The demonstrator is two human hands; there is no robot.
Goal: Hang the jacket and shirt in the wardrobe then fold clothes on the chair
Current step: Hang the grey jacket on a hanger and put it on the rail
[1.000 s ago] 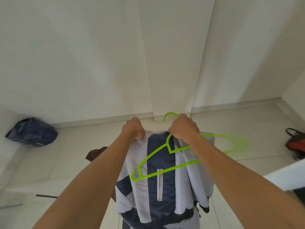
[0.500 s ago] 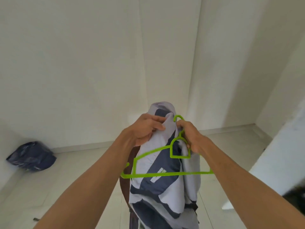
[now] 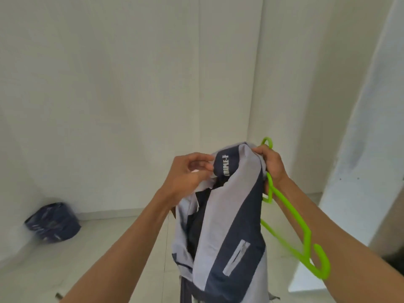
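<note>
The left hand's fingers (image 3: 202,166) are curling around the collar edge of a grey and navy jacket (image 3: 227,217), pinching the fabric. The right hand (image 3: 270,164) is gripping the jacket's top together with the neck of a bright green hanger (image 3: 293,224), which is slanting down to the right beside the jacket. The jacket is hanging between both forearms above a pale tiled floor (image 3: 122,248). A dark blue bag (image 3: 52,223) is sitting at far left by the white wall (image 3: 131,84).
</note>
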